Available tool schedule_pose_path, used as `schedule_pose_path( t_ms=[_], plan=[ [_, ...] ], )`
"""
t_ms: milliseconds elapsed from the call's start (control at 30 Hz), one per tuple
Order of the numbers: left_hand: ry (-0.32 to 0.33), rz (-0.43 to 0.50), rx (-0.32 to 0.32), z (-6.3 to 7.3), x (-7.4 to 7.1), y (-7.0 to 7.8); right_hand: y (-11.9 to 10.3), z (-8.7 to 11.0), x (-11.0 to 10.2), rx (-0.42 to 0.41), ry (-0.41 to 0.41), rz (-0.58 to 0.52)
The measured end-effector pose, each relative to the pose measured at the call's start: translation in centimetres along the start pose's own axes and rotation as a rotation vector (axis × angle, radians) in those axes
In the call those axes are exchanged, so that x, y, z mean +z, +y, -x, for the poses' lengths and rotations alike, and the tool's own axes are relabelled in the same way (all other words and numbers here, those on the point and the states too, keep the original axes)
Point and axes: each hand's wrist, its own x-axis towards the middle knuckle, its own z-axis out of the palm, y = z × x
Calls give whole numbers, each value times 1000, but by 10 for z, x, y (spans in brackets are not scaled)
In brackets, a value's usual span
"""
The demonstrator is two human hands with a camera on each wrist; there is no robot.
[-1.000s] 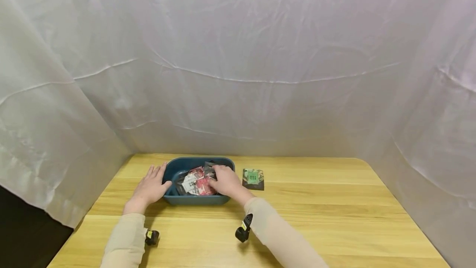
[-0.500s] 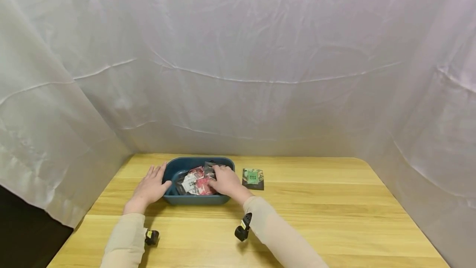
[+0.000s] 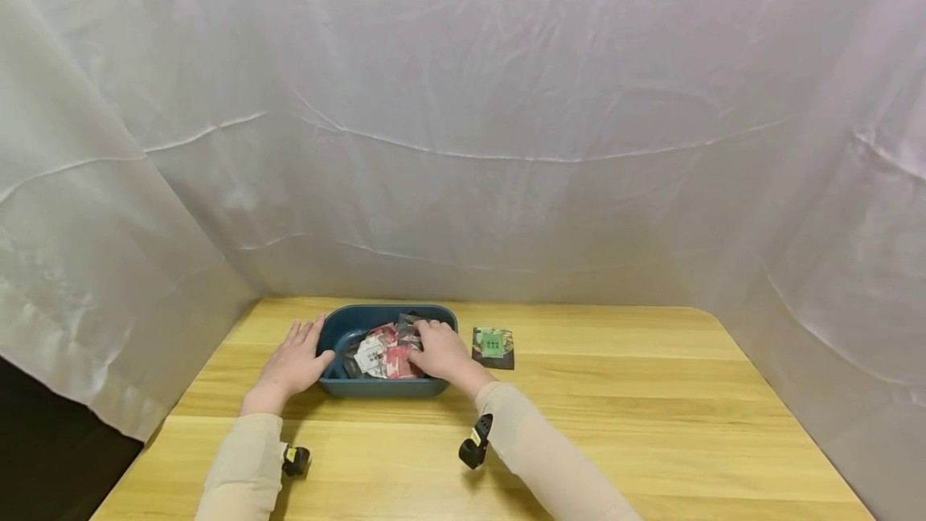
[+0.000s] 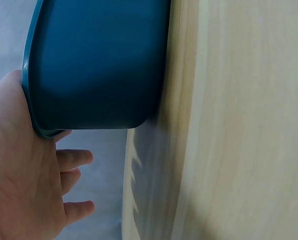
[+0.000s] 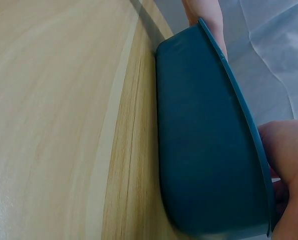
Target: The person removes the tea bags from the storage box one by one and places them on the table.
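Note:
A dark teal plastic bin (image 3: 362, 389) stands on the wooden table. Several small flat packets lie in it: a white-labelled one (image 3: 370, 354), a pinkish-red one (image 3: 398, 363) and a dark clear-looking one (image 3: 408, 331). My left hand (image 3: 289, 360) rests at the bin's left end, thumb over the rim and fingers extended along the outside. My right hand (image 3: 443, 354) reaches over the right end into the bin. Its thumb and forefinger lie apart on the dark and red packets; the other fingertips are hidden, so I cannot tell whether it grips one.
A flat black packet with a green label (image 3: 493, 346) lies on the table (image 3: 622, 400) just right of the bin. Pale cloth (image 3: 506, 207) hangs behind and at both sides. Small black wrist cameras (image 3: 296, 461) sit at both sleeves.
Both hands, the bin and the packet on the table keep their places. In the bin, the red packet shows only a very slight shift near my right thumb.

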Motion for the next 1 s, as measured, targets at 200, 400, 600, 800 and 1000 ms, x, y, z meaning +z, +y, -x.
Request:
schedule_pose_path(
  t_ms=[200,400,600,800,1000],
  plan=[
    [3,-6,4,1,0,-1,1,0,1,-11,5,-22],
    [0,-8,2,1,-1,-1,2,1,2,-30,11,-7],
    [0,4,5,1,0,-1,6,0,4,-58,22,-16],
    [3,2,2,0,-1,-2,12,-2,6,-104,44,-110],
    [4,-2,6,-1,0,-2,15,-3,7,-120,65,-223]
  ],
)
